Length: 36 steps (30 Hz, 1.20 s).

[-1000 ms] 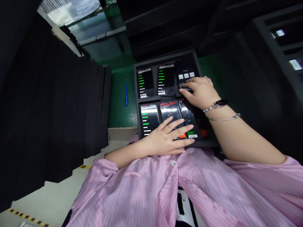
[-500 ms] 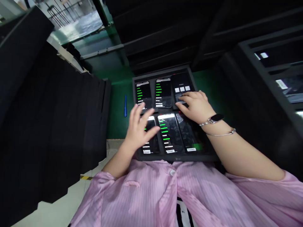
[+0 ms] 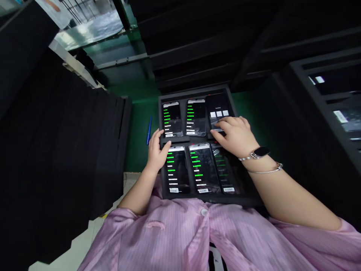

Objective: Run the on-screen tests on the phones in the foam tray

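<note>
A black foam tray [image 3: 194,91] holds smartphones in two rows of three, each in its own slot. Most screens show lists of green text. The top right phone [image 3: 218,105] shows several pale squares, and my right hand [image 3: 234,135] rests on it with curled fingertips on the lower screen. My left hand [image 3: 156,148] sits at the tray's left side, fingers touching the rim and the divider beside the lower left phone [image 3: 176,169]. The lower middle phone [image 3: 203,169] and lower right phone [image 3: 224,169] are uncovered.
A blue pen [image 3: 149,130] lies on the green mat [image 3: 138,158] left of the tray. Tall black foam panels [image 3: 70,150] stand further left, and a dark rack [image 3: 318,113] stands at the right. My pink striped smock [image 3: 158,241] fills the bottom.
My left hand has moved off the lower phones to the tray's left side, uncovering their screens. My right hand has stayed on the top right phone. The tray sits lower in the view.
</note>
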Each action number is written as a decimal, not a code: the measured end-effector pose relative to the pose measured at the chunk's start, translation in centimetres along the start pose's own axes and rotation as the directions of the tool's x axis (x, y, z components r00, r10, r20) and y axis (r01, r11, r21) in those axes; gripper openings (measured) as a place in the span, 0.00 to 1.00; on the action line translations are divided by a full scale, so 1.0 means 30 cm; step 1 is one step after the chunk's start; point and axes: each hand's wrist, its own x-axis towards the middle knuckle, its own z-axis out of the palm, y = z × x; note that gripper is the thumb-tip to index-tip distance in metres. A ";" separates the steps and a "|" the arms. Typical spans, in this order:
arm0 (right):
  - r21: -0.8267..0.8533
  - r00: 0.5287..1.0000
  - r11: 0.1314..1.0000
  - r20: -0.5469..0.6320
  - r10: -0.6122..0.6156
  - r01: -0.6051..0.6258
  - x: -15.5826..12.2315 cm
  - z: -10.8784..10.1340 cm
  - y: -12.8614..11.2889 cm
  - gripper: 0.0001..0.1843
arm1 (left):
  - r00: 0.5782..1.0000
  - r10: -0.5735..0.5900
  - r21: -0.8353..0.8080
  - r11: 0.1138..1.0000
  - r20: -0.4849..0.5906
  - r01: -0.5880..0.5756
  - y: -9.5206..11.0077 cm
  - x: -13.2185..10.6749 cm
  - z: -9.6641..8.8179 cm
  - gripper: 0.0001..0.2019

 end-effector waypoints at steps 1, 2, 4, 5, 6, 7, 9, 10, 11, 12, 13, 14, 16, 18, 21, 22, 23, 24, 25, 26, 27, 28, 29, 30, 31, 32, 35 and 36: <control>0.006 1.000 1.000 -0.004 -0.005 0.005 0.002 -0.003 -0.002 0.20 | 1.000 -0.006 -0.004 1.000 -0.007 0.005 -0.001 0.000 -0.001 0.25; 0.012 1.000 1.000 -0.021 -0.006 0.006 0.005 -0.005 -0.002 0.20 | 1.000 -0.008 -0.005 1.000 -0.012 0.008 -0.003 0.001 0.000 0.25; 0.023 0.996 1.000 -0.084 0.016 -0.014 0.013 -0.003 0.005 0.24 | 1.000 -0.006 -0.004 1.000 -0.018 0.006 -0.006 0.001 0.003 0.24; 0.030 0.993 0.999 -0.108 0.039 -0.036 0.017 0.001 0.011 0.28 | 1.000 -0.003 -0.002 1.000 -0.019 0.003 -0.007 0.001 0.004 0.23; 0.038 0.991 0.997 -0.116 0.068 -0.064 0.022 0.006 0.019 0.31 | 1.000 0.000 -0.001 1.000 -0.021 0.000 -0.008 0.000 0.005 0.23; 0.050 0.989 0.994 -0.109 0.097 -0.092 0.026 0.011 0.026 0.33 | 1.000 0.003 -0.001 1.000 -0.023 -0.003 -0.009 0.000 0.006 0.23; 0.084 0.987 0.989 -0.090 0.132 -0.124 0.030 0.015 0.035 0.31 | 1.000 0.008 -0.008 1.000 -0.027 -0.008 -0.009 -0.002 0.006 0.23; 0.103 0.986 0.987 -0.102 0.134 -0.123 0.029 0.012 0.034 0.30 | 1.000 0.010 -0.011 1.000 -0.029 -0.011 -0.009 -0.003 0.006 0.23; 0.121 0.983 0.986 -0.132 0.127 -0.111 0.027 0.006 0.030 0.28 | 0.999 0.012 -0.013 1.000 -0.032 -0.013 -0.008 -0.004 0.005 0.23; 0.138 0.979 0.987 -0.169 0.111 -0.088 0.022 -0.002 0.021 0.27 | 0.999 0.013 -0.012 1.000 -0.034 -0.014 -0.008 -0.005 0.005 0.23; 0.153 0.976 0.987 -0.202 0.087 -0.056 0.017 -0.012 0.011 0.26 | 0.999 0.015 -0.010 1.000 -0.034 -0.015 -0.008 -0.007 0.004 0.22; 0.167 0.973 0.986 -0.223 0.057 -0.019 0.011 -0.021 -0.001 0.25 | 0.999 0.017 -0.008 1.000 -0.034 -0.017 -0.008 -0.008 0.004 0.22; 0.191 0.972 0.980 -0.236 -0.013 0.059 0.000 -0.032 -0.025 0.22 | 0.999 0.020 -0.006 1.000 -0.029 -0.020 -0.009 -0.010 0.005 0.23; 0.203 0.970 0.971 -0.230 -0.079 0.127 -0.008 -0.034 -0.045 0.21 | 0.999 0.022 -0.007 1.000 -0.025 -0.022 -0.012 -0.011 0.007 0.23; 0.210 0.975 0.962 -0.172 -0.138 0.174 -0.015 -0.027 -0.067 0.21 | 0.999 0.022 -0.003 1.000 -0.024 -0.022 -0.019 -0.013 0.012 0.24; 0.218 0.977 0.959 -0.145 -0.154 0.183 -0.018 -0.025 -0.075 0.21 | 0.999 0.024 -0.001 1.000 -0.023 -0.024 -0.021 -0.015 0.013 0.25; 0.229 0.978 0.954 -0.123 -0.170 0.195 -0.023 -0.024 -0.083 0.21 | 0.999 0.026 0.002 1.000 -0.019 -0.026 -0.022 -0.016 0.014 0.25; 0.239 0.976 0.948 -0.109 -0.188 0.209 -0.028 -0.024 -0.092 0.21 | 0.999 0.031 0.004 1.000 -0.014 -0.031 -0.022 -0.017 0.014 0.26; 0.248 0.973 0.942 -0.102 -0.205 0.225 -0.033 -0.025 -0.100 0.21 | 0.999 0.040 0.008 0.999 -0.006 -0.040 -0.021 -0.017 0.012 0.26; 0.255 0.971 0.937 -0.095 -0.220 0.237 -0.037 -0.025 -0.108 0.21 | 0.999 0.051 0.015 0.999 0.005 -0.051 -0.019 -0.015 0.010 0.27; 0.258 0.970 0.935 -0.085 -0.227 0.242 -0.040 -0.025 -0.114 0.21 | 0.998 0.060 0.029 0.998 0.020 -0.061 -0.014 -0.010 0.008 0.28; 0.259 0.971 0.936 -0.071 -0.226 0.237 -0.041 -0.023 -0.119 0.22 | 0.997 0.066 0.051 0.996 0.040 -0.068 -0.008 -0.003 0.005 0.29; 0.259 0.974 0.939 -0.054 -0.218 0.225 -0.038 -0.019 -0.121 0.22 | 0.996 0.064 0.080 0.994 0.062 -0.069 -0.001 0.008 0.003 0.29; 0.261 0.978 0.943 -0.035 -0.206 0.208 -0.033 -0.012 -0.122 0.23 | 0.995 0.052 0.116 0.991 0.082 -0.061 0.008 0.021 0.001 0.30; 0.264 0.981 0.946 -0.019 -0.193 0.191 -0.026 -0.002 -0.123 0.24 | 0.994 0.032 0.157 0.986 0.101 -0.048 0.017 0.036 0.001 0.30; 0.265 0.983 0.948 -0.006 -0.182 0.177 -0.017 0.011 -0.123 0.24 | 0.993 0.008 0.202 0.979 0.117 -0.032 0.026 0.052 0.002 0.31; 0.262 0.984 0.950 0.013 -0.180 0.170 0.012 0.054 -0.131 0.25 | 0.989 -0.053 0.319 0.948 0.140 0.005 0.047 0.089 0.009 0.31; 0.258 0.983 0.951 0.018 -0.182 0.171 0.020 0.066 -0.136 0.25 | 0.988 -0.065 0.345 0.939 0.141 0.012 0.051 0.096 0.012 0.32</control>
